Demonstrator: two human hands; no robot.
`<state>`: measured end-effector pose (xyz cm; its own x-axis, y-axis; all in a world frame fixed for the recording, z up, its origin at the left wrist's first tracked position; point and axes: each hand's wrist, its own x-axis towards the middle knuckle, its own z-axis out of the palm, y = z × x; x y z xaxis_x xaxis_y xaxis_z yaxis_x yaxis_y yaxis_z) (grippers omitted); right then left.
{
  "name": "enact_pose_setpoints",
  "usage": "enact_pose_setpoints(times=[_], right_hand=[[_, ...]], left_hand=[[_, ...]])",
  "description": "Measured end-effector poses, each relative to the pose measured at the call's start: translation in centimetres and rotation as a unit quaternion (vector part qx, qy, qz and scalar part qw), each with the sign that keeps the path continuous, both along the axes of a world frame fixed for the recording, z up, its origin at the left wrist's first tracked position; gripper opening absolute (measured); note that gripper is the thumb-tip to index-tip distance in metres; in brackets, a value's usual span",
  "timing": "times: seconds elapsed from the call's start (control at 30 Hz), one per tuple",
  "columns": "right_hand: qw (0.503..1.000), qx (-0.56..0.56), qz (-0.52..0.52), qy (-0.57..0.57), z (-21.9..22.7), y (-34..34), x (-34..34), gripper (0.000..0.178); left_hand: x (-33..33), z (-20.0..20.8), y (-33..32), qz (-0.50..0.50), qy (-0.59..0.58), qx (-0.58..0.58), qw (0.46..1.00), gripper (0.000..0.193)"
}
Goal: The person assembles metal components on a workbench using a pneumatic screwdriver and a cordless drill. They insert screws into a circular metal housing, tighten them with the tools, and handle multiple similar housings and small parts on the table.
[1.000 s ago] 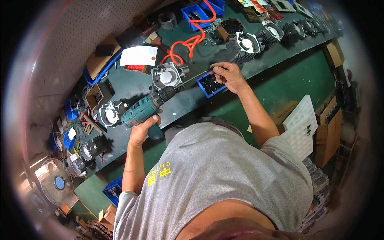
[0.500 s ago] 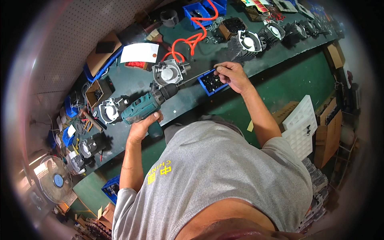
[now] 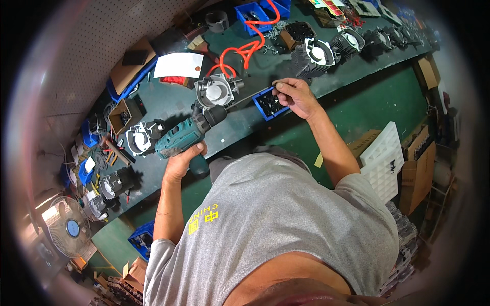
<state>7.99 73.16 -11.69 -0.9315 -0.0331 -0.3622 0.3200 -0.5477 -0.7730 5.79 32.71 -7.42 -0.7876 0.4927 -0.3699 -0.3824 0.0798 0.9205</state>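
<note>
My left hand (image 3: 185,160) is wrapped round the grip of a teal and black cordless drill (image 3: 179,137). Its long thin bit (image 3: 246,100) points right, toward my right hand (image 3: 297,98). There the thumb and forefinger are pinched together at the bit's tip; whatever lies between them is too small to make out. Under that hand, a blue tray (image 3: 260,110) of small dark screws sits at the bench's front edge. A silver and grey metal housing (image 3: 215,92) stands just beyond the drill's chuck, and another light metal housing (image 3: 138,141) is left of the drill.
Finned metal cylinders (image 3: 315,55) line the bench toward the far right. A coiled orange hose (image 3: 244,50) lies behind the housing, near a white card (image 3: 178,66). Hand tools (image 3: 113,153) and a small carton (image 3: 124,117) are at the left. A fan (image 3: 71,227) stands lower left.
Both hands and the drill hold almost the same place. My right fingers stay pinched, with only a very slight shift.
</note>
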Motion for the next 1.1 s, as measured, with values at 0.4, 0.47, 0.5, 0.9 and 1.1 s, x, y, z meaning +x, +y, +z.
enact_pose_setpoints(times=[0.4, 0.47, 0.5, 0.9, 1.1], right_hand=[[0.998, -0.056, -0.02, 0.003, 0.5, -0.3, 0.2, 0.019], [0.998, -0.064, -0.019, 0.005, 0.5, -0.2, 0.2, 0.019], [0.998, -0.067, -0.019, 0.006, 0.6, -0.3, 0.2, 0.019], [0.997, -0.077, -0.025, 0.012, 0.6, -0.3, 0.3, 0.018], [0.996, -0.079, -0.026, 0.015, 0.7, -0.4, 0.1, 0.018]], left_hand=[[0.3, 0.3, 0.9, 0.003, 0.002, 0.021, 1.0, 0.028], [0.4, 0.3, 0.9, 0.0, 0.008, 0.019, 1.0, 0.028], [0.4, 0.3, 1.0, -0.001, 0.008, 0.019, 1.0, 0.025], [0.8, 0.4, 1.6, 0.005, -0.002, 0.033, 0.999, 0.023], [1.0, 0.5, 2.0, 0.012, 0.0, 0.034, 0.999, 0.021]])
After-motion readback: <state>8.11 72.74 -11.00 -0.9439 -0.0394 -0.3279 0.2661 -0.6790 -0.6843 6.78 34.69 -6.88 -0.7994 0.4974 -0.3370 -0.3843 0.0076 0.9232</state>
